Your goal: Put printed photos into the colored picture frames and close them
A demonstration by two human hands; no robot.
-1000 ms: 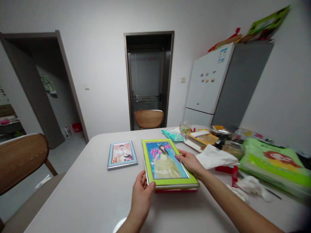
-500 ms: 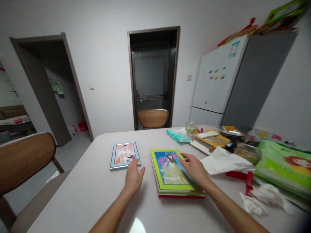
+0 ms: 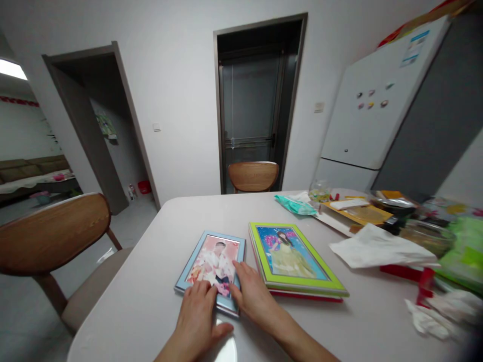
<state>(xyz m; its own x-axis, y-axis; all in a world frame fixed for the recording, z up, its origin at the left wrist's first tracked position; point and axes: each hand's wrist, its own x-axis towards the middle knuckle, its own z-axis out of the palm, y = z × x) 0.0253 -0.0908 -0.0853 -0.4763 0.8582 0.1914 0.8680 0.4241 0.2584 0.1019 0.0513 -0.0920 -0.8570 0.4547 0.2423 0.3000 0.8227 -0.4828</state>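
Observation:
A light-blue picture frame [image 3: 196, 251], with a pink-toned photo of a person in white, lies turned askew on the table. My left hand [image 3: 196, 311] rests on its near-left edge, fingers laid out on the frame and thumb spread away over the tabletop. On the frame's right side, my right hand [image 3: 256, 296] lies with its fingertips and thumb on the photo, not wrapped round it. Just right of that hand is a lime-green picture frame [image 3: 309, 236], showing a person in a yellow dress. It lies on top of another flat item with a red edge [image 3: 305, 295].
To the right on the white table [image 3: 181, 211] are a white paper sheet [image 3: 377, 249], crumpled tissues [image 3: 433, 314], a teal packet [image 3: 296, 205], jars and a green bag [image 3: 462, 256]. Wooden chairs stand at the left [image 3: 56, 231] and far side [image 3: 253, 176].
The blue frame is now nearer me and turned askew. My right hand has left the lime-green frame for the blue one, and my left hand has come down onto it. The view has shifted.

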